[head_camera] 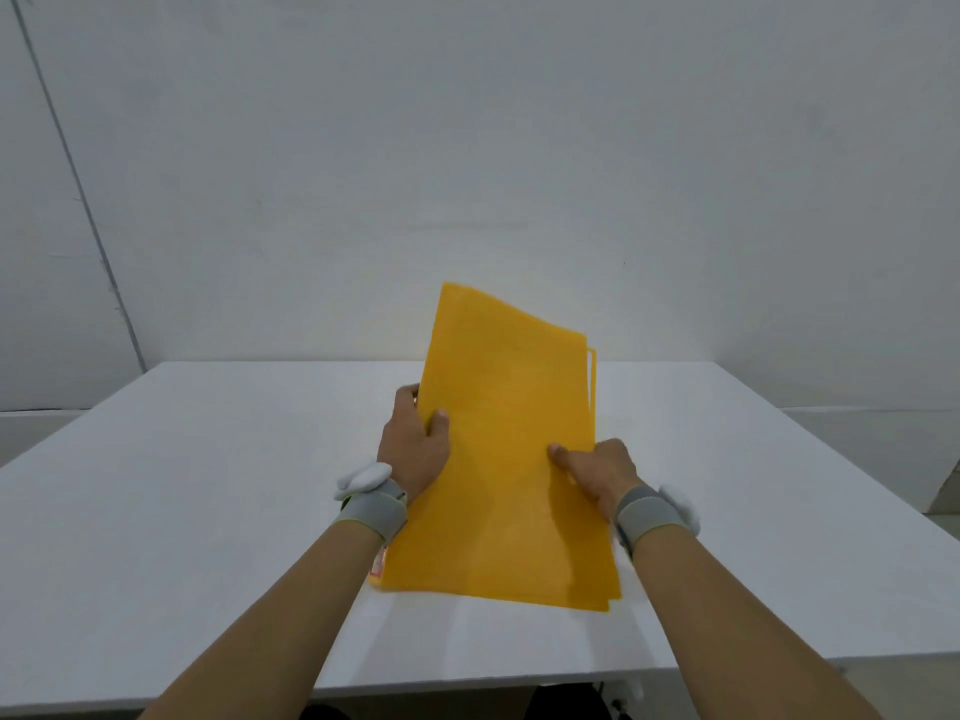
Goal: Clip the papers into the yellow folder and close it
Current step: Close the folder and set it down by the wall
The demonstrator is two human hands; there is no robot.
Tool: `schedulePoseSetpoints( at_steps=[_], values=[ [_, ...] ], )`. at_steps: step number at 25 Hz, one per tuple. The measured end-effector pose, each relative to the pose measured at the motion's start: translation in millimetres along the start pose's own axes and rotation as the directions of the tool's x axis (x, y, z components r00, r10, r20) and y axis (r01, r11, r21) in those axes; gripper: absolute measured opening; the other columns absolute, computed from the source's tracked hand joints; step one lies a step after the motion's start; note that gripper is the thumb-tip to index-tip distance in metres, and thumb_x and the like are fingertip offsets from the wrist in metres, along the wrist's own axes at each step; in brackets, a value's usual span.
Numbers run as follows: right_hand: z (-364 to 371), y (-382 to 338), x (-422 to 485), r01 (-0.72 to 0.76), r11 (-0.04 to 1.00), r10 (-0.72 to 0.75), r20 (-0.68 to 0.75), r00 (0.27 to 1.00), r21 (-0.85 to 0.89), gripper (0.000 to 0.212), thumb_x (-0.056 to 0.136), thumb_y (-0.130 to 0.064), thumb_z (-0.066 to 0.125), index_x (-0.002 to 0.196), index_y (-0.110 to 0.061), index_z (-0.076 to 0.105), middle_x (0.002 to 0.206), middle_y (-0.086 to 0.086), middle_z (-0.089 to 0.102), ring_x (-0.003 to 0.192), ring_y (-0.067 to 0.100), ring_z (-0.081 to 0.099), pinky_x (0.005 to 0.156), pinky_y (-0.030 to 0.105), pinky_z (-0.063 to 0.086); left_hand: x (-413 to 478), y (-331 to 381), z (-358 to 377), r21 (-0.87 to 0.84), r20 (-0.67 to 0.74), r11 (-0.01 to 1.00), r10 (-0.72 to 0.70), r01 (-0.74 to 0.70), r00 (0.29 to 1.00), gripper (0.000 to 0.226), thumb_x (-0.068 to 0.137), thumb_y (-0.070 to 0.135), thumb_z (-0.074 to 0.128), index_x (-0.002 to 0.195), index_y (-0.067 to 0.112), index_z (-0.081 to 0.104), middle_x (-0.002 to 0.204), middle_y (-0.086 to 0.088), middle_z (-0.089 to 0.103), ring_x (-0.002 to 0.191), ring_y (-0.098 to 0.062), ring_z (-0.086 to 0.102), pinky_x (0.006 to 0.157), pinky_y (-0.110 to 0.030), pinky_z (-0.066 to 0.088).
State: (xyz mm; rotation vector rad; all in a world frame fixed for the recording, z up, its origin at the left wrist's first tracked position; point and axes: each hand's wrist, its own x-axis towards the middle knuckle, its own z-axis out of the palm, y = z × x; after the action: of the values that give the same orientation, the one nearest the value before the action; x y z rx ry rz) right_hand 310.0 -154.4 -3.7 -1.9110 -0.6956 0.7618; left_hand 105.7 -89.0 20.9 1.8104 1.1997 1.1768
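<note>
The yellow folder [506, 449] is closed and held tilted up off the white table [182, 511], its near edge low and its far edge raised toward the wall. My left hand [415, 444] grips its left edge, thumb on the front cover. My right hand [597, 472] grips its right edge lower down, thumb also on the cover. A thin sliver of white paper [591, 376] shows at the folder's upper right edge; the rest of the papers are hidden inside. A small printed label [378, 563] peeks out at the lower left corner.
The white table spans the view, with its front edge close to me and its far edge against a plain white wall [467, 148]. Both wrists wear grey bands with white devices. Dark space shows under the table's front edge.
</note>
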Motion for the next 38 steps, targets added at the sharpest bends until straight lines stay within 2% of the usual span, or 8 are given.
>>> schedulePoseSetpoints(
  at_steps=[3,8,11,15,23,29,35,38],
  values=[
    [-8,-29,-17,0.229,0.93,-0.231,-0.027,0.973,0.286,0.06,0.088,-0.032,0.069,0.136,-0.013,0.038,0.128,0.008,0.052,0.108,0.027,0.053,0.095,0.044,0.048,9,18,-11,-0.072,-0.153,0.979,0.178,-0.191,0.972,0.03,0.096,0.017,0.051,0.123,0.009,0.039,0.082,0.002,0.058,0.057,-0.016,0.052,0.054,-0.031,0.047],
    [-7,-54,-34,0.525,0.805,-0.503,-0.151,0.851,0.278,0.054,0.095,-0.031,0.058,0.144,-0.017,0.038,0.141,0.002,0.049,0.124,0.026,0.049,0.104,0.046,0.043,15,31,-22,-0.126,-0.321,0.951,0.23,-0.283,0.919,0.037,0.095,0.027,0.054,0.121,0.007,0.036,0.082,0.01,0.055,0.062,-0.009,0.056,0.054,-0.019,0.048],
    [-2,-46,-34,0.53,0.804,-0.516,-0.126,0.847,0.269,0.044,0.096,-0.03,0.057,0.137,-0.018,0.044,0.13,-0.001,0.054,0.119,0.025,0.052,0.101,0.044,0.045,10,17,-25,-0.102,-0.308,0.973,0.166,-0.206,0.937,0.046,0.091,0.035,0.059,0.121,0.009,0.036,0.086,0.016,0.054,0.069,-0.002,0.057,0.056,-0.014,0.045],
    [13,-13,-30,0.451,0.867,-0.445,-0.078,0.892,0.211,0.049,0.097,-0.033,0.053,0.141,-0.016,0.04,0.139,0.005,0.05,0.127,0.032,0.049,0.104,0.047,0.043,-8,-18,-16,-0.1,-0.179,0.994,0.024,-0.043,0.984,0.044,0.089,0.04,0.06,0.116,0.015,0.036,0.093,0.003,0.058,0.074,-0.019,0.059,0.064,-0.03,0.05],
    [6,-38,-32,0.534,0.809,-0.521,-0.121,0.845,0.244,0.035,0.099,-0.024,0.052,0.133,-0.019,0.044,0.118,-0.008,0.049,0.106,0.017,0.049,0.089,0.029,0.042,6,-1,-20,-0.151,-0.199,0.984,0.061,-0.092,0.978,0.044,0.084,0.049,0.054,0.11,0.021,0.031,0.088,0.015,0.054,0.071,-0.007,0.058,0.058,-0.021,0.046],
    [15,11,-19,0.373,0.915,-0.375,-0.02,0.927,0.156,0.048,0.099,-0.028,0.051,0.143,-0.016,0.036,0.14,0.005,0.048,0.128,0.032,0.048,0.106,0.051,0.042,-19,-39,-8,-0.086,0.016,0.996,-0.029,0.03,0.999,0.037,0.091,0.04,0.056,0.112,0.019,0.033,0.089,0.005,0.059,0.078,-0.028,0.063,0.07,-0.045,0.056],
    [-26,-10,0,0.375,0.912,-0.343,-0.192,0.919,0.165,0.03,0.098,-0.012,0.051,0.128,-0.012,0.046,0.117,0.006,0.055,0.101,0.028,0.054,0.085,0.036,0.043,13,7,24,-0.102,0.106,0.992,-0.069,0.08,0.992,0.048,0.097,0.025,0.049,0.139,0.016,0.027,0.099,-0.003,0.056,0.077,-0.024,0.056,0.075,-0.042,0.05],
    [-67,-20,18,0.348,0.93,-0.301,-0.3,0.905,0.117,0.042,0.095,-0.011,0.053,0.136,-0.01,0.044,0.124,0.01,0.055,0.109,0.033,0.054,0.093,0.042,0.045,27,38,62,-0.111,0.186,0.99,-0.07,0.092,0.98,0.061,0.097,0.018,0.041,0.151,0.025,0.013,0.125,-0.011,0.054,0.098,-0.031,0.054,0.081,-0.036,0.041]
  ],
)
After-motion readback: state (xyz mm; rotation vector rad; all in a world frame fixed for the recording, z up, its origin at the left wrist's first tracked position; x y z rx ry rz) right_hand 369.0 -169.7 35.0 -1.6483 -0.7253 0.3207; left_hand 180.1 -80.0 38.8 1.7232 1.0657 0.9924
